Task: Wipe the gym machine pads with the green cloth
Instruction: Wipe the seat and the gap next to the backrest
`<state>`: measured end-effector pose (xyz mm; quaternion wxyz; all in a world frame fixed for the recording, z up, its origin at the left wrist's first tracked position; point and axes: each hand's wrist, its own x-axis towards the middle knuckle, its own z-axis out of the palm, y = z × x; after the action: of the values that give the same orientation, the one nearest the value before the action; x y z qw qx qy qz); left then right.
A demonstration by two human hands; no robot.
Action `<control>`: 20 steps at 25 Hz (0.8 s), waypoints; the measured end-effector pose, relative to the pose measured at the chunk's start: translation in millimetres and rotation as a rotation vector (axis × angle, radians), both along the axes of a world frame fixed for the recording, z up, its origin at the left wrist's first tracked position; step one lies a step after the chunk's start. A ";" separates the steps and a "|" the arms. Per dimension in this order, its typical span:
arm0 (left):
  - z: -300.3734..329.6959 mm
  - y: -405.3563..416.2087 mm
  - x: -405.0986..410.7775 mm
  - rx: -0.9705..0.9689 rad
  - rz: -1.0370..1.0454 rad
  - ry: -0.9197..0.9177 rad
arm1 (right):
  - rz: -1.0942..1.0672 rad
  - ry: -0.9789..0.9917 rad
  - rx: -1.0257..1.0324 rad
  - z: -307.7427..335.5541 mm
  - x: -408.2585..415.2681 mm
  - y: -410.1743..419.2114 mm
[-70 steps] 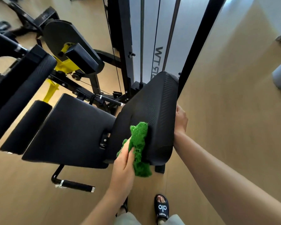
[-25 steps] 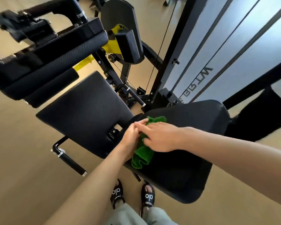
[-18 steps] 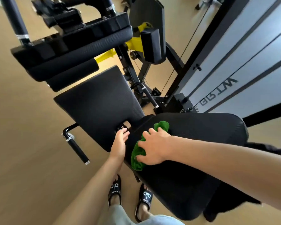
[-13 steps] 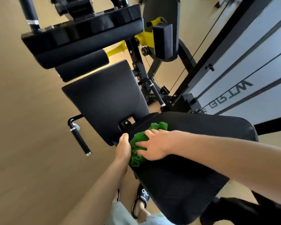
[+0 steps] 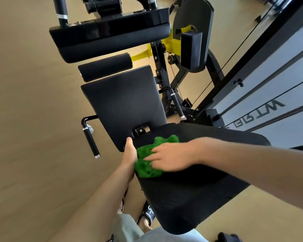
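Your right hand (image 5: 171, 157) lies flat on the green cloth (image 5: 148, 160), fingers loosely spread and pressing it down rather than pinching it. The cloth sits bunched on the near pad (image 5: 191, 193) at its left edge, close to the gap where this pad meets the seat pad (image 5: 122, 103). Your left hand (image 5: 129, 155) rests against that same edge just beside the cloth, fingers together and thumb up; whether it grips the pad's underside you cannot tell from here. By the look of it you are mid-wipe on this one pad, and nothing shows which surfaces are already clean. The seat pad, the foam roller (image 5: 105, 69) beyond it and the long upper pad (image 5: 110, 41) all seem left to do. The pads are black, faintly ribbed vinyl with rounded corners, smooth enough for the cloth to glide. The roller is a matte cylinder. The cloth is thick, shaggy and crumpled, and will catch in the seam.
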<state>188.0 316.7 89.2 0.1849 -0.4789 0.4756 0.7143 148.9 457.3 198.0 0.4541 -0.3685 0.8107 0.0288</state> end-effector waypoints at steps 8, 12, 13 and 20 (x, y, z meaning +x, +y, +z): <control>-5.7 -5.3 -1.4 0.045 0.077 0.100 | 0.206 0.012 -0.048 5.0 3.8 5.5; -31.9 -16.5 5.4 0.170 0.192 0.089 | 0.201 -0.059 0.127 -79.3 -29.9 -48.3; -38.7 -17.8 4.7 0.225 0.227 0.084 | 0.200 -0.074 0.138 -97.6 -38.1 -57.9; -32.2 -10.3 1.4 0.208 0.326 -0.019 | 0.003 -0.139 0.037 -92.9 -44.2 -65.0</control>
<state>189.4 306.4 57.0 0.1200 -0.5347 0.3135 0.7755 104.8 392.3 105.1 0.5161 -0.3624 0.7759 0.0189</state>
